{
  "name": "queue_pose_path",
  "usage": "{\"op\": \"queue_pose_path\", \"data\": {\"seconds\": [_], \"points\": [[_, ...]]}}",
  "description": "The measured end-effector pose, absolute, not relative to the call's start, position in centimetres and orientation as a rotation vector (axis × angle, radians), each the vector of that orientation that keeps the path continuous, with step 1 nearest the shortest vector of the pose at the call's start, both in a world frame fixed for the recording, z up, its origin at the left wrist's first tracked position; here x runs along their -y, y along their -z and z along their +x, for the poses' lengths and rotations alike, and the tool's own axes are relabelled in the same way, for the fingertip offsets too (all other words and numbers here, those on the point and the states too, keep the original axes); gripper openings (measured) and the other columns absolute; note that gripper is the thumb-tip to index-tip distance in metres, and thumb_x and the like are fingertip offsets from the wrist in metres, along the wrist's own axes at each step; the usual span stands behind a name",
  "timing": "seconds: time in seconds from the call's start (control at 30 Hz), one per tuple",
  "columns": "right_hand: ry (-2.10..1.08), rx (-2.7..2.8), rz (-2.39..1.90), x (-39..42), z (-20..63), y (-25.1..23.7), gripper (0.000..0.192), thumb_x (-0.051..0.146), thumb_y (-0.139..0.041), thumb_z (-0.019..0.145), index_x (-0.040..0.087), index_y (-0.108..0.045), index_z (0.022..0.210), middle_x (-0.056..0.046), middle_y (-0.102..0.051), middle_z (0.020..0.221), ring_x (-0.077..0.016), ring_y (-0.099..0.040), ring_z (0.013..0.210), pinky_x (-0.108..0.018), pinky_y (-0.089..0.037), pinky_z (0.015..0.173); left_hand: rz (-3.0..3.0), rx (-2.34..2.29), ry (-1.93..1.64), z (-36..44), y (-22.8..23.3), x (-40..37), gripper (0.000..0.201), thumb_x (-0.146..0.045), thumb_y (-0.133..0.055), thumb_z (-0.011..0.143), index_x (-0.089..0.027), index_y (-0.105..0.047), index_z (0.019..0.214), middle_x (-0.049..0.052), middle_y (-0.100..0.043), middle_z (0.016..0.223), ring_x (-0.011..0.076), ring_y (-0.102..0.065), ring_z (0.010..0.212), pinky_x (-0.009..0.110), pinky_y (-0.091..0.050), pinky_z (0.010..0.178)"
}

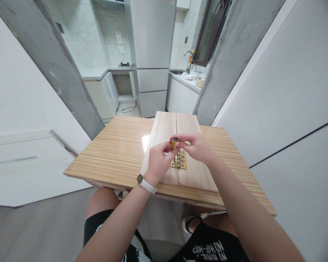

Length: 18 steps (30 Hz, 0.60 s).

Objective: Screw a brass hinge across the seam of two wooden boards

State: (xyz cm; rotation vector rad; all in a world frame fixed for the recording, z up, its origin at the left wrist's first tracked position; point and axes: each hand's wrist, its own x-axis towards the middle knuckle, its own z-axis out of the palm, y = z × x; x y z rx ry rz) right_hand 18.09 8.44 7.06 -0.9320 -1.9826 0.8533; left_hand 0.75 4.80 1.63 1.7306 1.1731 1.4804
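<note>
Both hands meet above the hinge and pinch one small yellow-and-dark object [175,143]; its exact kind is not clear. My left hand [159,157] holds it from the left, with a watch [146,183] on that wrist. My right hand [193,145] closes on it from the right, fingertips touching it. Below them a brass butt hinge [182,160] lies opened flat across the seam between two pale wooden boards [165,127]. Its knuckle runs along that seam. My left hand covers part of the hinge's left leaf.
The boards lie on a striped wooden table [120,145] whose near edge is just above my knees. Beyond stand a tall fridge [153,36], a counter with a faucet [190,60] and an open cabinet [123,85]. White walls and grey pillars flank the table.
</note>
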Motion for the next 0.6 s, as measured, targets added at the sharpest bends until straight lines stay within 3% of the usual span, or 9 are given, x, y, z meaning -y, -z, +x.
{"op": "queue_pose_path", "data": {"seconds": [0.6], "points": [[-0.393,1.568,-1.246,-3.7,15.5,-4.8,0.027,0.031,-0.072,0.09,0.026,-0.084,0.113,-0.005,-0.083,0.112,-0.0291,-0.078,0.11,-0.042,-0.062,0.097,1.896,-0.781,-1.098,-1.5,-2.5,-8.3,0.027,-0.043,-0.075,0.093,-0.016,-0.079,0.096,0.006,-0.08,0.093,0.02,-0.073,0.089,0.029,-0.056,0.08]]}}
